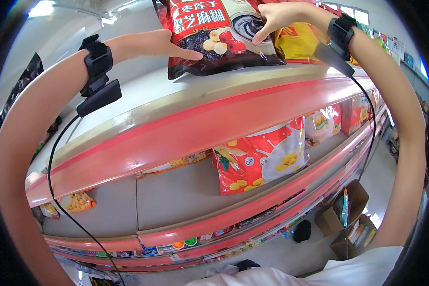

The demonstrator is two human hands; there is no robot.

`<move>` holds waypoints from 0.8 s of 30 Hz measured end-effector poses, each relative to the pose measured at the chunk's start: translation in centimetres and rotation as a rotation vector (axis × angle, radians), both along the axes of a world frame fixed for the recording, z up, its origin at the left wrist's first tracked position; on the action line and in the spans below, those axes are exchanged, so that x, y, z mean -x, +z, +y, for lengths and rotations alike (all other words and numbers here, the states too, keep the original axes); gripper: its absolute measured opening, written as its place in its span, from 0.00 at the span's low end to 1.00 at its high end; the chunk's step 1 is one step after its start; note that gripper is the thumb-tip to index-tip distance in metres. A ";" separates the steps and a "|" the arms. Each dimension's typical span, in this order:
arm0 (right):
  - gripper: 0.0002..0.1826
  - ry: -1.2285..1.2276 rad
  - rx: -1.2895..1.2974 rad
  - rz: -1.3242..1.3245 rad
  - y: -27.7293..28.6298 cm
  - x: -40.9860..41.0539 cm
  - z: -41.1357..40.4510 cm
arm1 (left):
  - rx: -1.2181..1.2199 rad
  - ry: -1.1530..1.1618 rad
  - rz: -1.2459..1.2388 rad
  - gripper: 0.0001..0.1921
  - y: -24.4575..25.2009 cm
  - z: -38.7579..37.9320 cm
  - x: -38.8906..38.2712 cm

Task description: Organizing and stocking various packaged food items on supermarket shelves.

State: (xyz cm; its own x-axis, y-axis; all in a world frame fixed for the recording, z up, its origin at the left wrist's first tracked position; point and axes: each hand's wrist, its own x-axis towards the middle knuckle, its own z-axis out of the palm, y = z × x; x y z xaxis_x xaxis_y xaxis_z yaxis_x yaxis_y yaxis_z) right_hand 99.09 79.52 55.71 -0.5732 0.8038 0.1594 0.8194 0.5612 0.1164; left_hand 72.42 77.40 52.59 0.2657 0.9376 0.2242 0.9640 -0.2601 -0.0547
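Note:
At the top of the view, a large red and black plastic food bag (214, 43) stands upright at the front of the upper shelf. It bears writing and a picture of dark paste, red dates and pale seeds. My left hand (164, 46) grips its left side, the thumb lying across the lower front; the other fingers are hidden. On the right side my right hand (271, 19) holds the bag, thumb on the front. The bag's bottom edge is at the shelf surface (143, 84). Yellow and red bags (296, 43) stand just right of it.
A pink shelf edge strip (171, 118) runs below. The lower shelf holds a red and white bag (261, 157) and a white bag (321, 123). Open cardboard boxes (357, 200) stand on the floor at right. Black cables (62, 207) hang from wrist-worn devices (98, 77).

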 end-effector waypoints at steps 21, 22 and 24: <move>0.42 0.213 0.675 0.869 -0.6 -0.8 6.2 | 0.418 -0.378 -1.437 0.46 -0.3 8.9 1.6; 0.41 0.174 0.645 0.913 -0.7 -0.6 5.6 | 0.386 -0.398 -1.415 0.46 -0.2 9.2 1.8; 0.42 0.232 0.641 0.973 -1.2 0.7 5.9 | 0.386 -0.460 -1.469 0.43 -0.2 9.3 1.8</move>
